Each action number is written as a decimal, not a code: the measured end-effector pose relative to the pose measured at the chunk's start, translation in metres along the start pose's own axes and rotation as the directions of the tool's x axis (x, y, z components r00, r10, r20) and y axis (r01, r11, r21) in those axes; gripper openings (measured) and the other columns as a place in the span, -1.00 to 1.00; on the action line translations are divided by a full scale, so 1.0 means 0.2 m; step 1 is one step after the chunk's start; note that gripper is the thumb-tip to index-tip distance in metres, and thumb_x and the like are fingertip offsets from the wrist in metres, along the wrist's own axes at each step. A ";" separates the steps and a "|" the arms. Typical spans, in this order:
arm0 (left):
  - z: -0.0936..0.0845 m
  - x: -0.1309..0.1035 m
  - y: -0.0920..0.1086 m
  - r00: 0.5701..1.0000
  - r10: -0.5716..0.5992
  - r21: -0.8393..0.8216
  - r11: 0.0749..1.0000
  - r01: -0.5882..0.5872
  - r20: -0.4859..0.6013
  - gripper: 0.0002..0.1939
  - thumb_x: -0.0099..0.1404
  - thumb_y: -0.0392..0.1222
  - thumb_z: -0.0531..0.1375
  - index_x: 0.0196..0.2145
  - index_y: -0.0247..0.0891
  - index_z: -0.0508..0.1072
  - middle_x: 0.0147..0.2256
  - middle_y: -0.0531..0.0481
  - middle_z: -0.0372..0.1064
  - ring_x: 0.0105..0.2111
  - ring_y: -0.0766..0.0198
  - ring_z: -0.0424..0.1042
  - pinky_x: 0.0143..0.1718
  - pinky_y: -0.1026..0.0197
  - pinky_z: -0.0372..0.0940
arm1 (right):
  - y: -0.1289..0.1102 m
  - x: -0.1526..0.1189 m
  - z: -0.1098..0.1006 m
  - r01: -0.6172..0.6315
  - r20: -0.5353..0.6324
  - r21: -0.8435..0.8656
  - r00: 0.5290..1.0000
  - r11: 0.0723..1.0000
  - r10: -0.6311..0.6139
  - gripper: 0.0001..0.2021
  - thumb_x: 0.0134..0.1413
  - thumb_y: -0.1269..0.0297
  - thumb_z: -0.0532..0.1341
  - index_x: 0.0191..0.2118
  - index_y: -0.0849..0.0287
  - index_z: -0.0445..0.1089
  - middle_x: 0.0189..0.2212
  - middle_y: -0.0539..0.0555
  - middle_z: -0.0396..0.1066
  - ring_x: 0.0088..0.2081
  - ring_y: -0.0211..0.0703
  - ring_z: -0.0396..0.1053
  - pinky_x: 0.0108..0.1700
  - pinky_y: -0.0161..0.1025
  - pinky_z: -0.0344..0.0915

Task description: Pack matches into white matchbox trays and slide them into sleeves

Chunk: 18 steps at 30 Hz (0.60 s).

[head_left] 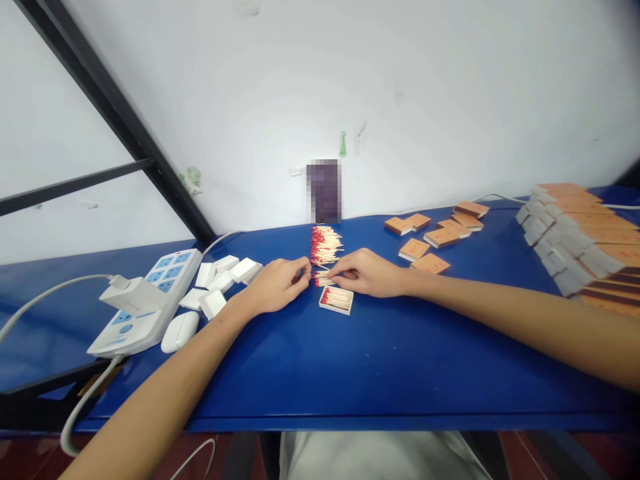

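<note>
A heap of red-headed matches (326, 245) lies on the blue table with the heads mostly to the left. In front of it, a smaller group of matches (324, 279) is between my two hands. My right hand (367, 272) has its thumb and fingertips pinched at the bare stick ends of this group. From the other side, my left hand (280, 283) has curled fingers close to the red heads; whatever may be between its fingertips is hidden. Just nearer to me sits a white matchbox tray (337, 308), partly filled with matches.
Several white matchbox trays (213, 303) lie by my left hand, near an earbud case (180, 332) and a power strip (150, 303) with a plugged-in charger. Orange matchbox sleeves (431, 264) lie scattered at the right. Stacked matchboxes (580, 233) stand farther right. A wall closes the back.
</note>
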<state>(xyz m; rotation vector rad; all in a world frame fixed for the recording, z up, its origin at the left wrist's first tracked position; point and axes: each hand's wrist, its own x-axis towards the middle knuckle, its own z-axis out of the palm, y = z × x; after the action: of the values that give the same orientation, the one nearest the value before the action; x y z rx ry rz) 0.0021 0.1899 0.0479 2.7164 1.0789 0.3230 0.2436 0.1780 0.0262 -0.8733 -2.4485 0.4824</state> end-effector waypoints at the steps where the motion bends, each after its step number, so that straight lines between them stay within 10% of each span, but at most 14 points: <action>1: 0.00 0.00 0.00 1.000 -0.001 -0.012 1.000 0.001 0.001 -0.90 0.33 -0.21 0.02 -0.31 -0.21 0.31 -0.55 0.13 0.29 -0.56 0.33 0.23 -0.47 0.28 0.03 | 0.00 0.00 0.00 -0.003 -0.002 0.002 1.000 1.000 0.003 -0.75 0.17 0.27 0.17 -0.14 0.20 0.55 -0.53 -0.02 0.40 -0.56 -0.34 0.15 -0.45 -0.35 0.01; 18: -0.02 -0.03 0.12 0.985 0.169 -0.049 0.985 -0.167 0.027 -0.64 0.14 -0.35 0.06 -0.11 -0.19 0.44 -0.63 0.18 0.15 -0.61 0.37 0.18 -0.46 0.30 0.08 | -0.01 0.00 -0.01 -0.026 0.005 0.006 1.000 1.000 0.026 -0.71 0.16 0.13 0.20 -0.21 0.21 0.58 -0.58 -0.02 0.38 -0.57 -0.36 0.15 -0.46 -0.36 0.03</action>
<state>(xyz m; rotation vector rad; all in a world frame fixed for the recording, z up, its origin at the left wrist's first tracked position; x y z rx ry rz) 0.0115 0.1687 0.0575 2.7670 0.8249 0.3261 0.2425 0.1771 0.0287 -0.9033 -2.4419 0.5019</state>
